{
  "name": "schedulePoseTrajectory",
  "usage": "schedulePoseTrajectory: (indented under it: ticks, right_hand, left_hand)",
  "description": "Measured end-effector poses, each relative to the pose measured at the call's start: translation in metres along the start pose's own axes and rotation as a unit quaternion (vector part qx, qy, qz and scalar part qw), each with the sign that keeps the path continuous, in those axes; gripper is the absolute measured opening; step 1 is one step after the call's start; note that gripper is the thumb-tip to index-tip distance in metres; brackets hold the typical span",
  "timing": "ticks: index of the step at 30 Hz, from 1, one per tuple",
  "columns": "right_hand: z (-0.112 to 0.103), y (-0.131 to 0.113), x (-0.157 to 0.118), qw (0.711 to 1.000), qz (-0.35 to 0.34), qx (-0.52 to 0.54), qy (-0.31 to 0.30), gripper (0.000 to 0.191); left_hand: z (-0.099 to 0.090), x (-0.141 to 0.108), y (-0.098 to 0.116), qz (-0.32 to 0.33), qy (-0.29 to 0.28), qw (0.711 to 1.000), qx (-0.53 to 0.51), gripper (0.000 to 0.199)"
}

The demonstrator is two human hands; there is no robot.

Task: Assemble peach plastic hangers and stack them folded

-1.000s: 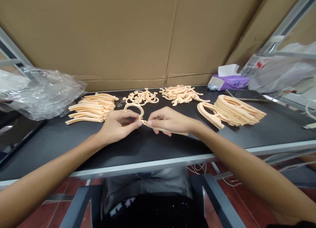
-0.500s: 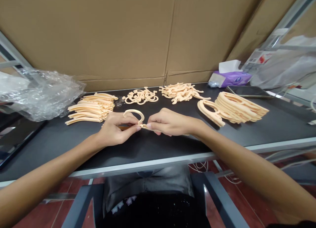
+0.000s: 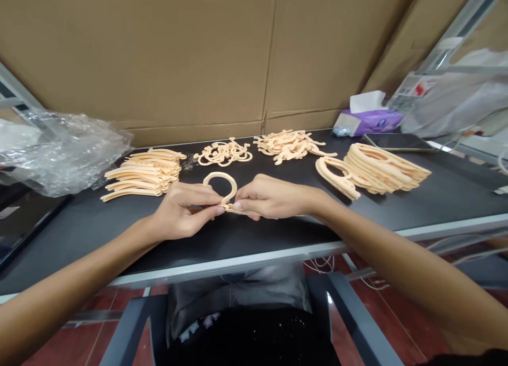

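At mid-frame, hook (image 3: 234, 185) and bar (image 3: 240, 212) are pinched together by left hand (image 3: 184, 210) and right hand (image 3: 273, 195) (both nearly closed). Fitting is suggested; steady alignment seems required.

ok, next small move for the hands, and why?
I'd probably press gently at the curved hook's base: the left hand's fingertips are there, the right hand holds the thin piece, and how firmly they join isn't visible.

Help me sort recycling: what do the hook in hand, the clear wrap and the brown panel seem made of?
The hook looks like satin plastic: smooth, evenly cream. The wrap is probably glossy plastic film: see-through, crinkled. The panel seems matte cardboard: brown, creased.
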State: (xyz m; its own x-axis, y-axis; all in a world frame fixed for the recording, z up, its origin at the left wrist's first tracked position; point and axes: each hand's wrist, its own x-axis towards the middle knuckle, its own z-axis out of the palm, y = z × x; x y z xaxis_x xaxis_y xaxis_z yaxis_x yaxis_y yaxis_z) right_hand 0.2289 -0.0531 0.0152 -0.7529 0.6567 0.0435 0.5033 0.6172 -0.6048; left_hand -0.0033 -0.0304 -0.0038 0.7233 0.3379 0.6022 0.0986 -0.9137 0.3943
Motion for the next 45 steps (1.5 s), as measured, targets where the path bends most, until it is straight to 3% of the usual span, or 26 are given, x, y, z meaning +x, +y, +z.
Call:
schedulePoseTrajectory:
  ticks: [15, 23, 33, 45]
  right_hand:
    - [-0.005, -0.001, 0.003, 0.997, -0.026, 0.051, -0.048, 0.031]
    - [-0.006, -0.003, 0.008, 0.981, 0.039, 0.156, -0.111, 0.033]
    - [0.007, -0.001, 0.014, 0.96, 0.058, 0.254, -0.106, 0.024]
    - [0.013, 0.005, 0.011, 0.948, 0.088, 0.3, -0.054, 0.03]
  left_hand:
    - [-0.003, 0.005, 0.003, -0.117, -0.054, 0.987, -0.096, 0.017]
    - [-0.011, 0.004, -0.003, -0.177, -0.085, 0.969, -0.153, 0.017]
    - [-0.019, 0.007, -0.003, -0.195, -0.136, 0.956, -0.17, 0.026]
    - [-0.017, 0.003, -0.004, -0.207, -0.102, 0.958, -0.169, 0.018]
